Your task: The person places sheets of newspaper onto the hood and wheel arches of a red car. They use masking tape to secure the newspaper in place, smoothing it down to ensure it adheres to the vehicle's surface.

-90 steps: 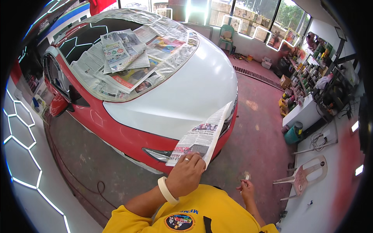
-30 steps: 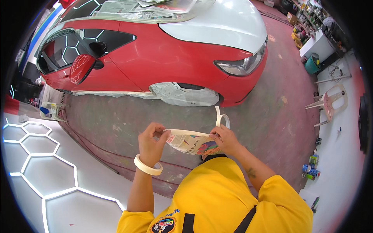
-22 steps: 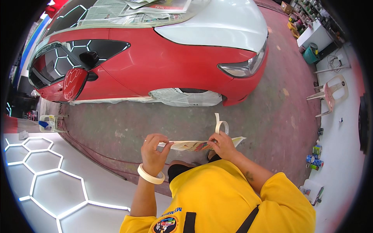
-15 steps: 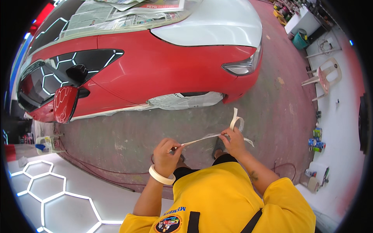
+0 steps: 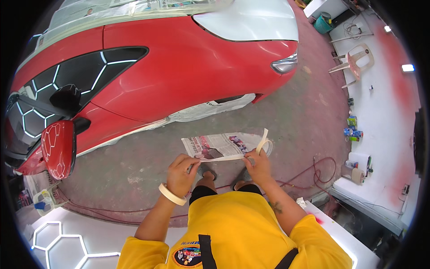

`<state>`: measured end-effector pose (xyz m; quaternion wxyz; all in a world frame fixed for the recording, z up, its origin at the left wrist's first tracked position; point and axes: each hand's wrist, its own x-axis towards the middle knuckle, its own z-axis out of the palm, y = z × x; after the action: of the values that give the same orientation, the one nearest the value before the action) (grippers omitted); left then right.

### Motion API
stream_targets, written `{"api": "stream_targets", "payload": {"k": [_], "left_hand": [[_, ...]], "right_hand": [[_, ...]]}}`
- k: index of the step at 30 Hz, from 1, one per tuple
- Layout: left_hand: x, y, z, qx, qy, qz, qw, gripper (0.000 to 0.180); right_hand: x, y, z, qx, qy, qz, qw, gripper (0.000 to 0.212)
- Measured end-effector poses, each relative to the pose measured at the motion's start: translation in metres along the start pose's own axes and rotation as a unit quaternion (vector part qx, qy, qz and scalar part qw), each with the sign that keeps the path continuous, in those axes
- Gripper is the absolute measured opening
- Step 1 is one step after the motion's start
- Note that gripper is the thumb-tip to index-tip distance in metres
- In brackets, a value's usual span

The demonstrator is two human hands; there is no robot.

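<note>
The left fingers (image 5: 193, 164) and right fingers (image 5: 251, 158), pinched together, held a newspaper sheet (image 5: 217, 146) above the stained grey-red floor (image 5: 152, 157), masking tape (image 5: 262, 140) beside the right; beyond stood a red car (image 5: 174, 80), and a plastic chair (image 5: 354, 67) near the white wall (image 5: 380, 116).

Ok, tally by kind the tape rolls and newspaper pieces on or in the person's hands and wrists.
Tape rolls: 2, one around the left wrist, one at the right hand
Newspaper pieces: 1, held between both hands
Total: 3
</note>
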<state>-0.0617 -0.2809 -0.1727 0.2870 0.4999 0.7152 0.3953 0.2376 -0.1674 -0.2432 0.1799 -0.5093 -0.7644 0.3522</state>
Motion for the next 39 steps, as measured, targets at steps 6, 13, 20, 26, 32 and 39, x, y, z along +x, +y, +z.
{"api": "stream_targets", "payload": {"k": [6,13,20,26,32,39], "left_hand": [[0.023,0.0,0.02,0.012,0.028,0.05,0.998,0.017],[0.039,0.001,0.101,0.061,0.101,0.068,0.991,0.02],[0.072,-0.059,0.203,0.138,0.134,0.108,0.975,0.023],[0.128,-0.14,0.271,0.139,0.081,0.263,0.951,0.024],[0.131,-0.185,0.277,0.04,-0.104,0.336,0.935,0.021],[0.082,-0.259,0.318,0.038,-0.259,0.382,0.886,0.019]], "right_hand": [[0.026,0.011,0.003,-0.032,0.01,-0.003,0.999,0.019],[0.062,0.086,0.011,0.034,0.002,0.01,0.999,0.016],[0.098,0.217,0.069,0.07,0.038,0.019,0.997,0.02],[0.153,0.338,0.184,0.225,0.15,0.057,0.961,0.036],[0.231,0.548,0.217,0.064,0.329,0.221,0.916,0.08],[0.361,0.517,0.225,-0.08,0.502,0.079,0.858,0.131]]}}
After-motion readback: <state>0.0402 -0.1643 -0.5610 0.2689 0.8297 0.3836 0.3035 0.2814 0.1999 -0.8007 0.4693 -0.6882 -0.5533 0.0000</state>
